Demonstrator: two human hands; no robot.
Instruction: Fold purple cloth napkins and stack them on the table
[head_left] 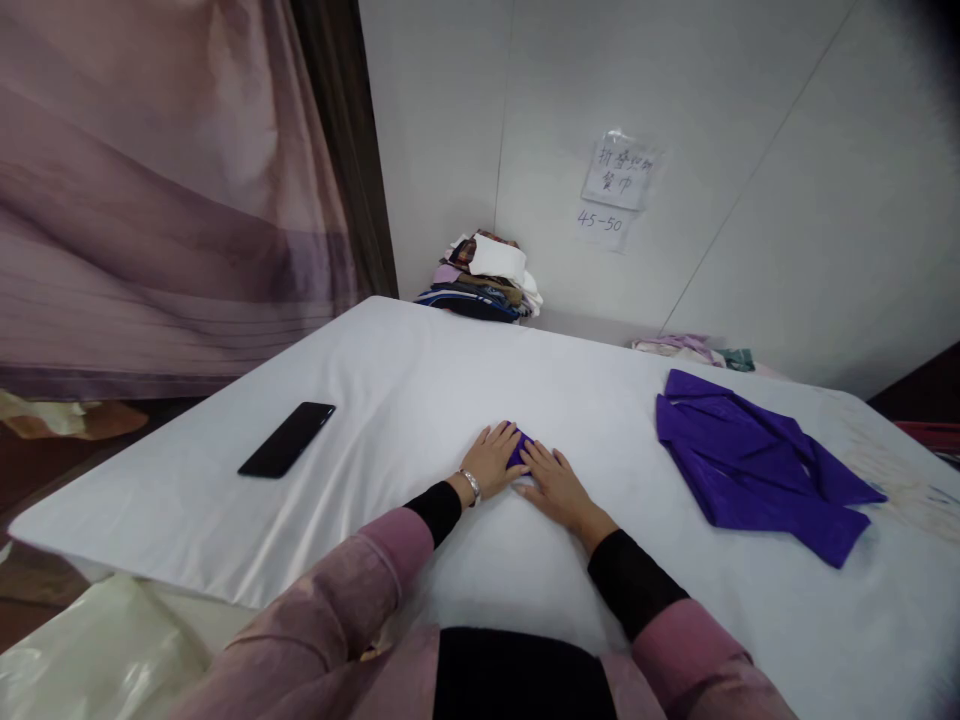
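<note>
A small folded purple cloth lies on the white-covered table in front of me, mostly hidden under my hands. My left hand rests flat over its left side, fingers stretched out, a silver bracelet at the wrist. From the right, my right hand lies flat too, its fingertips pressing on the cloth's right edge. Neither hand is closed around anything. To the right, more purple cloth is spread in a loose, creased heap.
A black phone lies on the table's left part. Behind the far edge stands a pile of folded clothes, with more fabric further right. A handwritten sign hangs on the wall. A pink curtain hangs at the left.
</note>
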